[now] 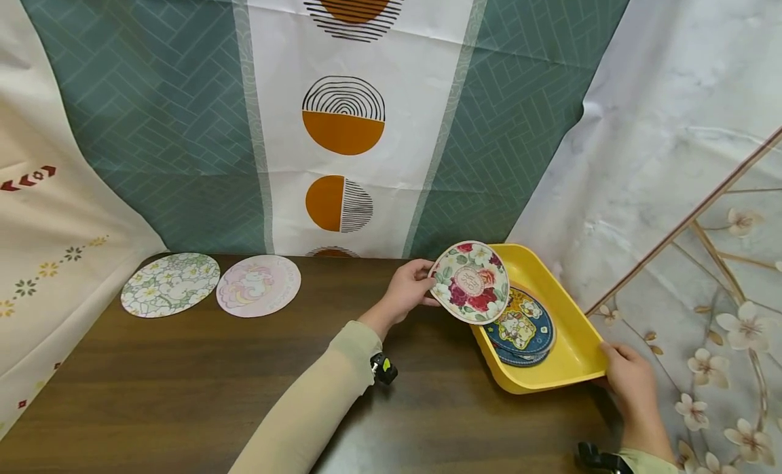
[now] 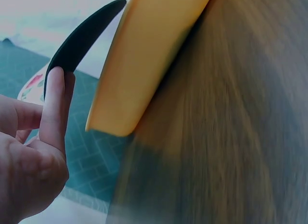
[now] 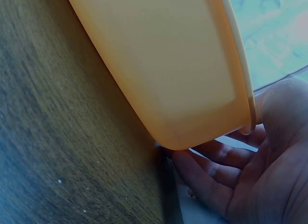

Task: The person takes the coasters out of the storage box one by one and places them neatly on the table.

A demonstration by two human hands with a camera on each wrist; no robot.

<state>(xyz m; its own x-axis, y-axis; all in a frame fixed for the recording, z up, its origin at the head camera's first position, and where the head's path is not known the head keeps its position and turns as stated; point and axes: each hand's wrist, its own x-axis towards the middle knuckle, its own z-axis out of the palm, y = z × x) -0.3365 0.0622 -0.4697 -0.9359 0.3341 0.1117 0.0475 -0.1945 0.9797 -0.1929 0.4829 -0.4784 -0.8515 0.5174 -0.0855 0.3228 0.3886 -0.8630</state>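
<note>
My left hand [image 1: 408,290] pinches a round coaster [image 1: 469,282] by its left edge, thumb on top. Red and pink flowers cover its face, and its dark underside shows in the left wrist view. The coaster is held up over the left side of a yellow tray [image 1: 577,341]. Inside the tray lies a small stack of round coasters, topped by a dark blue one [image 1: 537,326] with cartoon figures. My right hand [image 1: 632,379] grips the tray's near right corner, with the thumb at the rim and fingers under the corner in the right wrist view.
Two more round coasters lie at the back left of the brown wooden table [image 1: 183,392]: a green-and-white floral one [image 1: 171,284] and a pink one with a unicorn [image 1: 259,286]. A patterned green and white cloth [image 1: 201,121] hangs behind; flowered white cloth [image 1: 702,257] hangs at right.
</note>
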